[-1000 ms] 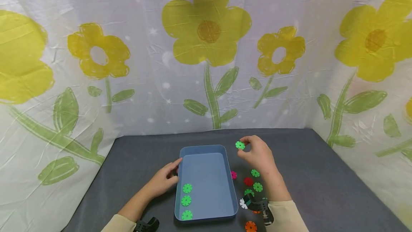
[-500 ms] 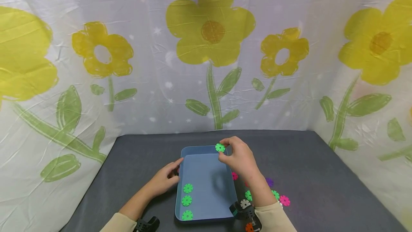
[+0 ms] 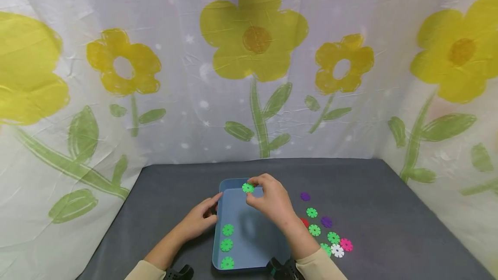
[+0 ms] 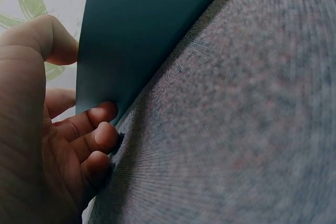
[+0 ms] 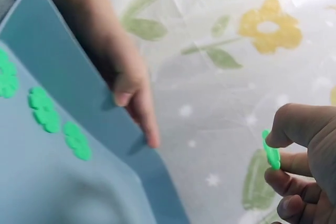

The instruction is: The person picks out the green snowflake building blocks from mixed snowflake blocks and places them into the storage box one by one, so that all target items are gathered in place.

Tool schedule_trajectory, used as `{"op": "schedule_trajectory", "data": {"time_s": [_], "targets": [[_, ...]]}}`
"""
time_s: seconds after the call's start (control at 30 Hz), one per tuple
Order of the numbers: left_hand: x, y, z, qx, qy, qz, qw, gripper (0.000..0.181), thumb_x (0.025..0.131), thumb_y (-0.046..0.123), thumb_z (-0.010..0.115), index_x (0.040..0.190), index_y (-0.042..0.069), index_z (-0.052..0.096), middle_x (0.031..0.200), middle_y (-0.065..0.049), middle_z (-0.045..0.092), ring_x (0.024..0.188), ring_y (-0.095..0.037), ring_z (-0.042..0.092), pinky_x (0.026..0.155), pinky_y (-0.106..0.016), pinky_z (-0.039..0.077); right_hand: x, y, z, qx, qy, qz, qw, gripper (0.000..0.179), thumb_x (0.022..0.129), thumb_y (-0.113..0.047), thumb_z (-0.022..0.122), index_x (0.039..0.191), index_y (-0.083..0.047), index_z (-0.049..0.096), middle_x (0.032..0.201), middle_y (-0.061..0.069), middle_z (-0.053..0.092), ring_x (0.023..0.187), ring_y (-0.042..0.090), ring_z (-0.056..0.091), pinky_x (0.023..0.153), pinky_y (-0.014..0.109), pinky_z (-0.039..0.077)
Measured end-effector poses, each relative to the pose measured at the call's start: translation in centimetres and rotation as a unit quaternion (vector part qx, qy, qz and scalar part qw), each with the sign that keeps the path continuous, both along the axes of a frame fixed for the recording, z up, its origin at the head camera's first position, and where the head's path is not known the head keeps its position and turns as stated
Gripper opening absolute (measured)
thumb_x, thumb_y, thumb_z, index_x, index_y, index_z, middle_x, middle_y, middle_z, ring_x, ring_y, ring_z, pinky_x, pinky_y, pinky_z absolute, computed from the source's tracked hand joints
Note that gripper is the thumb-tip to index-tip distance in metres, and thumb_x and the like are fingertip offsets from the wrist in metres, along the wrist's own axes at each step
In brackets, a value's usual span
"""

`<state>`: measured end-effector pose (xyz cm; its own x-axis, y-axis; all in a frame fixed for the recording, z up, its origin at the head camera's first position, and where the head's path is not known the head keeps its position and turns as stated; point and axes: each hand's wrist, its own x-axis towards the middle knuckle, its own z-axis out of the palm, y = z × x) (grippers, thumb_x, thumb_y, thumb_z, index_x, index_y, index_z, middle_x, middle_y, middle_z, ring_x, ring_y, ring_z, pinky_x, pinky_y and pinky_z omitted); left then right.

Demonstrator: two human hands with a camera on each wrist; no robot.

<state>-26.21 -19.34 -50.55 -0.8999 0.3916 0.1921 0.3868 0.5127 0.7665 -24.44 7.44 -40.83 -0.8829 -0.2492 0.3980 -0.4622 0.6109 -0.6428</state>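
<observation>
My right hand point(image 3: 271, 198) pinches a green notched plastic disc point(image 3: 247, 188) between thumb and fingers, above the far end of a blue tray point(image 3: 249, 211). In the right wrist view the disc point(image 5: 271, 150) shows nearly edge-on. At the tray's left side, my left hand point(image 3: 199, 218) grips the wall, with index finger and thumb at the rim and the other fingers curled against its outside. Along the tray's left inside wall lie three green discs point(image 3: 227, 245) in a row. The left wrist view shows the wall point(image 4: 136, 30) close to the fingertips point(image 4: 107, 135).
Loose notched discs lie on the dark tabletop point(image 3: 373, 219) right of the tray: several green ones point(image 3: 314, 230), purple ones point(image 3: 326, 222), a pink one point(image 3: 346, 244), a white one point(image 3: 337, 250) and a partly hidden red one point(image 3: 304, 222). A flowered curtain point(image 3: 175, 77) surrounds the table.
My right hand has carried the green disc left, from beyond the tray's right side to over its far end. My left hand has stayed at the tray's left wall.
</observation>
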Motion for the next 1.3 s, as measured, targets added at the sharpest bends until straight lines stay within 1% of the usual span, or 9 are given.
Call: {"op": "schedule_trajectory", "data": {"time_s": [0.2, 0.33, 0.43, 0.6, 0.8, 0.9, 1.07, 1.17, 1.3], "targets": [[-0.1, 0.1, 0.0, 0.007, 0.000, 0.002, 1.0000, 0.069, 0.088, 0.003, 0.059, 0.155, 0.002, 0.043, 0.101, -0.006, 0.050, 0.074, -0.014, 0.046, 0.067, -0.029, 0.040, -0.2, -1.2, -1.6, 0.039, -0.001, 0.011, 0.9992, 0.028, 0.089, -0.020, 0.074, 0.116, -0.013, 0.077, 0.111, 0.001, 0.066, 0.092, 0.019, 0.063, 0.071, 0.037, 0.051], [0.0, 0.0, 0.1, 0.014, -0.011, -0.007, 0.9998, 0.069, 0.089, 0.002, 0.059, 0.156, 0.001, 0.041, 0.102, -0.006, 0.050, 0.073, -0.014, 0.046, 0.066, -0.029, 0.040, -0.3, -1.9, -2.8, 0.065, -0.002, 0.022, 0.9976, 0.027, 0.087, -0.020, 0.076, 0.113, -0.013, 0.077, 0.108, 0.001, 0.067, 0.087, 0.018, 0.064, 0.068, 0.033, 0.050], [0.1, -0.1, 0.2, 0.019, -0.013, -0.010, 0.9997, 0.069, 0.090, 0.003, 0.058, 0.156, 0.000, 0.040, 0.102, -0.006, 0.050, 0.073, -0.013, 0.046, 0.066, -0.029, 0.040, -0.5, -2.5, -3.7, 0.091, 0.009, 0.023, 0.9956, 0.024, 0.085, -0.020, 0.077, 0.109, -0.013, 0.076, 0.104, 0.000, 0.067, 0.083, 0.014, 0.062, 0.066, 0.030, 0.049], [0.1, -0.2, 0.3, 0.021, -0.004, -0.009, 0.9997, 0.068, 0.090, 0.004, 0.057, 0.156, -0.002, 0.040, 0.101, -0.005, 0.050, 0.071, -0.010, 0.046, 0.065, -0.028, 0.041, -0.6, -3.2, -4.8, 0.132, 0.040, 0.026, 0.9902, 0.017, 0.082, -0.018, 0.079, 0.099, -0.014, 0.075, 0.099, -0.003, 0.067, 0.082, 0.009, 0.060, 0.066, 0.028, 0.051], [0.1, 0.0, 0.1, 0.013, -0.005, -0.014, 0.9998, 0.069, 0.090, 0.003, 0.056, 0.156, -0.002, 0.039, 0.103, -0.008, 0.051, 0.071, -0.011, 0.045, 0.066, -0.028, 0.041, -0.5, -3.3, -5.6, 0.169, 0.052, 0.030, 0.9837, 0.015, 0.082, -0.019, 0.081, 0.093, -0.015, 0.073, 0.093, -0.004, 0.065, 0.083, 0.010, 0.062, 0.068, 0.030, 0.052], [0.1, 0.0, 0.1, 0.011, -0.002, -0.015, 0.9998, 0.069, 0.090, 0.004, 0.057, 0.156, -0.003, 0.039, 0.103, -0.008, 0.051, 0.072, -0.011, 0.046, 0.066, -0.028, 0.041, -0.4, -3.3, -6.0, 0.186, 0.058, 0.032, 0.9803, 0.015, 0.081, -0.020, 0.082, 0.092, -0.016, 0.072, 0.090, -0.006, 0.063, 0.080, 0.009, 0.060, 0.067, 0.029, 0.051], [0.1, -0.1, 0.0, 0.010, 0.001, -0.011, 0.9999, 0.068, 0.089, 0.003, 0.056, 0.155, -0.003, 0.040, 0.102, -0.008, 0.051, 0.071, -0.011, 0.045, 0.065, -0.027, 0.041, -0.4, -3.5, -6.4, 0.213, 0.039, 0.038, 0.9755, 0.015, 0.080, -0.021, 0.083, 0.089, -0.018, 0.071, 0.084, -0.008, 0.059, 0.073, 0.007, 0.054, 0.062, 0.029, 0.047], [0.2, -0.1, 0.0, 0.012, -0.001, -0.012, 0.9998, 0.069, 0.089, 0.003, 0.057, 0.155, -0.004, 0.040, 0.104, -0.009, 0.051, 0.072, -0.011, 0.046, 0.065, -0.027, 0.041, -0.4, -3.5, -6.6, 0.224, 0.029, 0.042, 0.9731, 0.015, 0.080, -0.020, 0.083, 0.089, -0.017, 0.071, 0.084, -0.008, 0.061, 0.074, 0.008, 0.056, 0.065, 0.030, 0.049], [0.2, 0.0, 0.1, 0.020, -0.013, -0.010, 0.9997, 0.070, 0.089, 0.003, 0.058, 0.156, -0.002, 0.039, 0.108, -0.010, 0.052, 0.072, -0.011, 0.046, 0.065, -0.027, 0.041, -0.3, -3.3, -6.9, 0.236, 0.045, 0.039, 0.9699, 0.010, 0.081, -0.019, 0.083, 0.086, -0.015, 0.076, 0.088, -0.005, 0.062, 0.077, 0.011, 0.060, 0.067, 0.031, 0.052]]}}
